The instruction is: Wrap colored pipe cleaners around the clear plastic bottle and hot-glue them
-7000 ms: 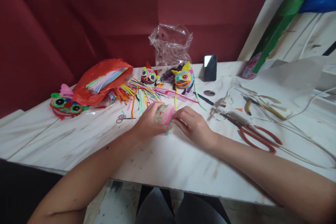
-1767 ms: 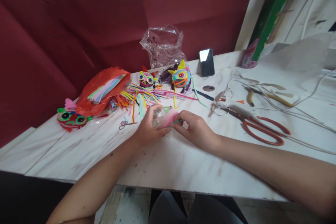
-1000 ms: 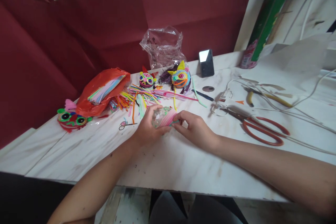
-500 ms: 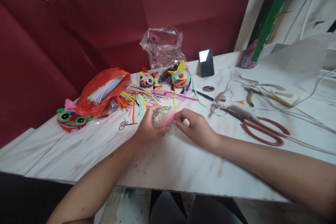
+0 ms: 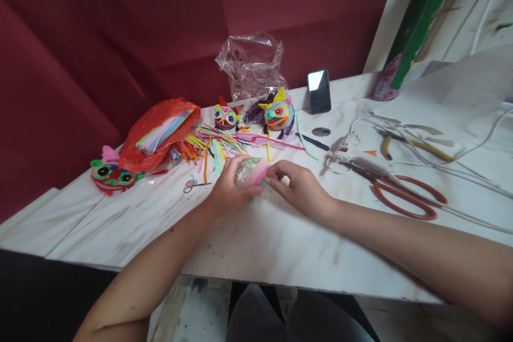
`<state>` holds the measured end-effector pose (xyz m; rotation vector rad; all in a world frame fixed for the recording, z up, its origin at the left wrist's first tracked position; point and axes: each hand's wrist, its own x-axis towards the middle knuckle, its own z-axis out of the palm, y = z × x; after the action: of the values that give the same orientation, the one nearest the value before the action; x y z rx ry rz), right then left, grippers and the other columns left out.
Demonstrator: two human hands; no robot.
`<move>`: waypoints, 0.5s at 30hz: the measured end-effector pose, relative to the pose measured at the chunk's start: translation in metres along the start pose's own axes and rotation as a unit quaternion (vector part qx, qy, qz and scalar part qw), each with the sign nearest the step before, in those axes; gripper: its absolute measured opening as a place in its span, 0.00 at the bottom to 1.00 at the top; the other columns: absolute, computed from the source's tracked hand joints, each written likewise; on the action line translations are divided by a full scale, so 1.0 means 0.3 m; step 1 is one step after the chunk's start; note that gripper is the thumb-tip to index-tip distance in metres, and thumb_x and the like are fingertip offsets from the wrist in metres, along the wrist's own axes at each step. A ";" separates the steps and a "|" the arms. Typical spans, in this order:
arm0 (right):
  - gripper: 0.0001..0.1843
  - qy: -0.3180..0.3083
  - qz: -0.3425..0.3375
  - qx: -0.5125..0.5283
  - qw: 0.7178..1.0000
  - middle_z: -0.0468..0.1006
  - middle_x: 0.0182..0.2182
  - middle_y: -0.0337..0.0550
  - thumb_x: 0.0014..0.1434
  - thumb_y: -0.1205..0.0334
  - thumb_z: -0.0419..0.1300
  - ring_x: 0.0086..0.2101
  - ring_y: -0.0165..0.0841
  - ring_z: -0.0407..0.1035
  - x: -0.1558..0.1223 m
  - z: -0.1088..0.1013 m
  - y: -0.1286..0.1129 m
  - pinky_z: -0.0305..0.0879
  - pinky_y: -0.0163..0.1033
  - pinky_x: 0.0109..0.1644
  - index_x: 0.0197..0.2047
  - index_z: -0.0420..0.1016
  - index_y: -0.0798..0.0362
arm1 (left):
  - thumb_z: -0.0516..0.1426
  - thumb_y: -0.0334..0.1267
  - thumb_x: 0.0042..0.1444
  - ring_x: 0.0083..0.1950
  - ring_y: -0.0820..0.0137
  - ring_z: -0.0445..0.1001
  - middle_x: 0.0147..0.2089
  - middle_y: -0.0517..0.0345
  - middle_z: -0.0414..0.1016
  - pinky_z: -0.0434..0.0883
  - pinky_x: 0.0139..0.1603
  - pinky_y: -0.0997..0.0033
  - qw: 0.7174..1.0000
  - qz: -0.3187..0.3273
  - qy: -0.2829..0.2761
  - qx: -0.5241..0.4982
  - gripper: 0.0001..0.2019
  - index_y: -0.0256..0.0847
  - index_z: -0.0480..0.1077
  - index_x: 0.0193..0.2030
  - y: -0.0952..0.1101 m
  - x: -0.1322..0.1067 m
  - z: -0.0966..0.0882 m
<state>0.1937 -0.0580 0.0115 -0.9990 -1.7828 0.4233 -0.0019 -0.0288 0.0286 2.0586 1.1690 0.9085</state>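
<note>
Over the marble-patterned table (image 5: 256,256), my left hand (image 5: 230,187) wraps round a ball (image 5: 256,173) partly covered in pink strips, with a clear, green-flecked part toward the left. My right hand (image 5: 294,184) pinches at the right edge of the pink strips; whatever is between thumb and finger is too small to make out. Just beyond the hands lies a spread of coloured pipe cleaners (image 5: 218,144). Finished animal heads stand behind: a small one with red ears (image 5: 226,116), a blue one with yellow ears (image 5: 279,115), and a red one with green-ringed eyes (image 5: 114,173) at left.
A red bag (image 5: 160,131) holds more pipe cleaners. Small scissors (image 5: 194,186) lie left of my hands. To the right are large red-handled scissors (image 5: 409,195), a white glue gun (image 5: 360,159) with its cord, and yellow-handled pliers (image 5: 425,148). A phone (image 5: 319,93) leans at the back by a clear bag (image 5: 254,67).
The camera view has shifted slightly, so everything sits a little further right and higher. Both hands keep hold of the ball in nearly the same pose.
</note>
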 end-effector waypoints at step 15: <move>0.06 -0.028 0.084 0.045 0.995 0.72 0.23 0.38 0.54 0.59 0.57 0.24 0.30 0.65 0.022 -0.006 0.017 0.62 0.35 0.31 0.29 0.68 0.51 | 0.66 0.45 0.40 0.68 0.49 0.57 0.66 0.41 0.57 0.58 0.68 0.51 0.995 0.043 -0.088 0.010 0.45 0.38 0.54 0.65 0.002 0.011 -0.035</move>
<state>0.1965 -0.0500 0.0127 -1.0870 -1.7192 0.6362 -0.0086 -0.0246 0.0361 2.1705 1.0067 0.7407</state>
